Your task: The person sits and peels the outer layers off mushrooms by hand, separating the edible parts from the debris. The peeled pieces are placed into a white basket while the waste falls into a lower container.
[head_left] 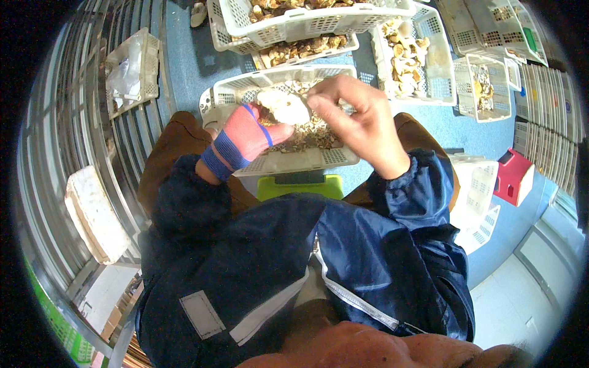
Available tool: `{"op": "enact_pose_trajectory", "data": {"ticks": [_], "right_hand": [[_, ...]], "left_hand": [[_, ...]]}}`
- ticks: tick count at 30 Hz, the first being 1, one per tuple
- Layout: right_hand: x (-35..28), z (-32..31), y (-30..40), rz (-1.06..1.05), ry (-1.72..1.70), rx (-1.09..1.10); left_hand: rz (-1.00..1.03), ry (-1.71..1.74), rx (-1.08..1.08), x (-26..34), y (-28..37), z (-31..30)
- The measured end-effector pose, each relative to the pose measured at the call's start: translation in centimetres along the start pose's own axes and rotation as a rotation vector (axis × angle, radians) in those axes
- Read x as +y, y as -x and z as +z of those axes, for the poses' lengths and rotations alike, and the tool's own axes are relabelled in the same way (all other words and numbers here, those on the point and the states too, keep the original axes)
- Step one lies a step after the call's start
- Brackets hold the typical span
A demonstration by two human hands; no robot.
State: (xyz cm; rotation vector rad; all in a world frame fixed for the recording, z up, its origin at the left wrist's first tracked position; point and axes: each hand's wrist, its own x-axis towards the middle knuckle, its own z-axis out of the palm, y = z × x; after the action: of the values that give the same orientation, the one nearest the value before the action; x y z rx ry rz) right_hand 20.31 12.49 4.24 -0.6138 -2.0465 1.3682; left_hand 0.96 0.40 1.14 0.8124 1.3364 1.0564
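Note:
A pink glove with blue bands covers my left hand (246,133), which grips a pale, ruffled mushroom (284,106). My right hand (356,117) is bare. Its thumb and curled fingers are at the mushroom's right edge. Whether something small is pinched between those fingertips is hidden. Both hands are above a white perforated plastic crate (294,161) between my knees. Small brownish mushroom scraps (313,135) cover the crate's bottom.
Stacked crates (317,23) of brown mushrooms stand ahead. To their right, another crate (441,64) holds pale pieces beside a smaller basket (499,99). A metal rack (99,152) runs along the left. A red box (513,177) and a green stool (299,186) are nearby.

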Motion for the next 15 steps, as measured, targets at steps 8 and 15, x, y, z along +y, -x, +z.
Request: {"op": "enact_pose_trajectory", "data": {"ticks": [8, 15], "right_hand": [[-0.2, -1.0, -0.9, -0.125, 0.133, 0.106], [-0.4, 0.2, -0.4, -0.118, 0.106, 0.097]], "left_hand": [[-0.425, 0.538, -0.205, 0.5, 0.5, -0.9], [-0.509, 0.692, -0.203, 0.1, 1.0, 0.6]]}}
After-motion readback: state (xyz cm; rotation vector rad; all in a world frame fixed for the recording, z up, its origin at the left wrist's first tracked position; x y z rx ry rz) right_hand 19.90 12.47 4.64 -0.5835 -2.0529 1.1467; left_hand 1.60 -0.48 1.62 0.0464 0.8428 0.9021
